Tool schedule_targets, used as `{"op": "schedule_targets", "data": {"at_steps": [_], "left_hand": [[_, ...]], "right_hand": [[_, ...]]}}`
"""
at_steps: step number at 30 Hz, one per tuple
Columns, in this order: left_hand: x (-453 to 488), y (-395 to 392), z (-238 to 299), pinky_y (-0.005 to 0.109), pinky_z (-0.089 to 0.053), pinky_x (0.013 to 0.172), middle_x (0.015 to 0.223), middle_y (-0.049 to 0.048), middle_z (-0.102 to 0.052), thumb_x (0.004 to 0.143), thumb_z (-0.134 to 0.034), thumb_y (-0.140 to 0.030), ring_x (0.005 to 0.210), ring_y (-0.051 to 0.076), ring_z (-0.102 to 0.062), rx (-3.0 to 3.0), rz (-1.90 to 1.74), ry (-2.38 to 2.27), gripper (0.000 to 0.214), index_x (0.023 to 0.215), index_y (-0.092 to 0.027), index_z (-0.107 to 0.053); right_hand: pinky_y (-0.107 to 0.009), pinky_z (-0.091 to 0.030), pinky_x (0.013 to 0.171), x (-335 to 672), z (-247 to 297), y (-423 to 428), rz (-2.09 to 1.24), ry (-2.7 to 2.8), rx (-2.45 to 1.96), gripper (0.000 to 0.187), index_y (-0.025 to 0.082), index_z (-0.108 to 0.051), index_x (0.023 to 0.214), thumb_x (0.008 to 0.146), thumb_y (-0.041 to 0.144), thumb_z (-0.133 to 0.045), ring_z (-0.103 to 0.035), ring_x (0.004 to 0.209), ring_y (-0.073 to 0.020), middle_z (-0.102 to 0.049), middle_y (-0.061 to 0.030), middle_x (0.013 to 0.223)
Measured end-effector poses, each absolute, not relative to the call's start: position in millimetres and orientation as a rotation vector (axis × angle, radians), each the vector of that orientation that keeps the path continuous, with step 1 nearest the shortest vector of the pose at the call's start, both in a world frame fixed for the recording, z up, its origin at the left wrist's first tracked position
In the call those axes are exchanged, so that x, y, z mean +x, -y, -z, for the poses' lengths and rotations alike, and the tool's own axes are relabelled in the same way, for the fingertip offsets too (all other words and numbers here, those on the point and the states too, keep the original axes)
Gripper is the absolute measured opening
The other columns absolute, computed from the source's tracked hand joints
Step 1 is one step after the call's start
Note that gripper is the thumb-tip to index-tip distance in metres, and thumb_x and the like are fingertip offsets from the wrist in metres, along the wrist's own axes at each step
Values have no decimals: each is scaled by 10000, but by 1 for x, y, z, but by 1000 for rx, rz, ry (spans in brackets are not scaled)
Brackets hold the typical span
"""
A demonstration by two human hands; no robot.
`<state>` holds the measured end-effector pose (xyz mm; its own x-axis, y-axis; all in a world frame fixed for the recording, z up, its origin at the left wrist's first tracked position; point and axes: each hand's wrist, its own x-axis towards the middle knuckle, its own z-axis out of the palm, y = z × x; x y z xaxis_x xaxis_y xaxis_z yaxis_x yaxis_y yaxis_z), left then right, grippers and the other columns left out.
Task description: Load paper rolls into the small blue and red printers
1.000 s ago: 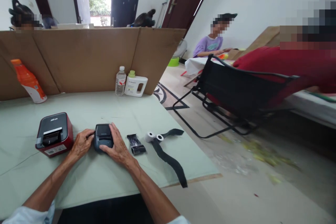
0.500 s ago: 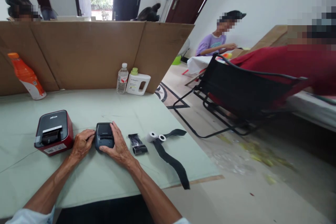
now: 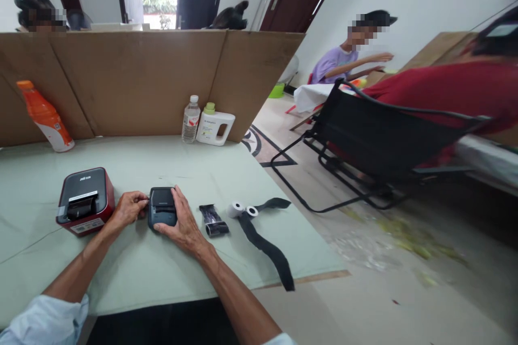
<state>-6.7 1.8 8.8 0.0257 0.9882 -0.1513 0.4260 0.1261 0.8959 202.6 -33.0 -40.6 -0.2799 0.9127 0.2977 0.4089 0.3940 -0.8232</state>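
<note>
A small dark portable printer (image 3: pixel 163 208) lies on the green-covered table. My right hand (image 3: pixel 184 223) wraps its right side, thumb at the lower edge and fingers along the far right. At the printer's left edge, my left hand (image 3: pixel 131 208) is closed in a pinch; whatever sits between its fingertips is too small to make out. Just left of that hand stands a larger red and black label printer (image 3: pixel 86 202) with black film in its front slot. To the right of my right hand lies a black ribbon roll in a wrapper (image 3: pixel 213 221).
Two white-cored rolls (image 3: pixel 237 209) trail black ribbon (image 3: pixel 269 250) toward the table's right edge. A cardboard screen (image 3: pixel 141 83) closes the back, with an orange bottle (image 3: pixel 46 116), a water bottle (image 3: pixel 191 119) and a white jug (image 3: pixel 216 128) before it. A black folding chair (image 3: pixel 380 140) and other people are right.
My left hand's fingers have lifted slightly and pinch closer at the printer's left edge. My right hand keeps its hold. The view has shifted a little; the person in purple has raised a hand.
</note>
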Motion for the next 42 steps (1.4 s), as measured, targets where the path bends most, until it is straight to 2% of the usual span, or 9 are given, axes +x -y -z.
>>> {"op": "schedule_targets", "data": {"at_steps": [3,7,14,23,30,42], "left_hand": [[-6,-5,-12,172,-345,363,497,-41,-589,730,-697,-298,393,100,-519,1364,-755,-1559,150,782,-160,-670],[-4,-7,-16,164,-354,359,518,-38,-605,750,-682,-243,392,92,-532,1303,-697,-1566,95,777,-160,-645],[-4,-9,-18,160,-377,367,584,-28,-645,759,-681,-241,425,94,-574,1235,-652,-1571,112,803,-160,-617],[-2,-13,-14,167,-373,367,574,-30,-636,751,-702,-251,404,91,-558,1188,-637,-1584,136,763,-170,-593],[-5,-9,-18,181,-430,406,580,-24,-653,710,-679,-252,465,117,-612,1173,-630,-1547,128,789,-181,-606],[0,-13,-19,181,-405,374,569,-34,-636,691,-666,-205,418,103,-572,1145,-598,-1596,96,735,-182,-583]], "right_hand": [[-511,-214,1300,202,39,33,-813,1864,-1153,1168,180,-146,1656,755,388,-860,-156,1601,-311,-130,-185,1725],[-516,-207,1301,202,38,33,-818,1864,-1151,1180,194,-124,1661,759,399,-857,-138,1605,-310,-102,-174,1732],[-539,-210,1296,203,35,36,-825,1875,-1153,1161,229,-131,1662,767,394,-853,-120,1608,-313,-77,-158,1738],[-529,-230,1287,203,29,38,-868,1872,-1187,1078,218,-254,1638,760,370,-861,-123,1607,-318,-52,-156,1742],[-533,-238,1284,205,29,38,-883,1869,-1180,1072,251,-246,1642,770,385,-854,-125,1607,-319,-39,-130,1746],[-549,-263,1276,207,25,39,-878,1889,-1195,1095,282,-212,1651,775,398,-858,-135,1604,-334,-38,-121,1748]]}}
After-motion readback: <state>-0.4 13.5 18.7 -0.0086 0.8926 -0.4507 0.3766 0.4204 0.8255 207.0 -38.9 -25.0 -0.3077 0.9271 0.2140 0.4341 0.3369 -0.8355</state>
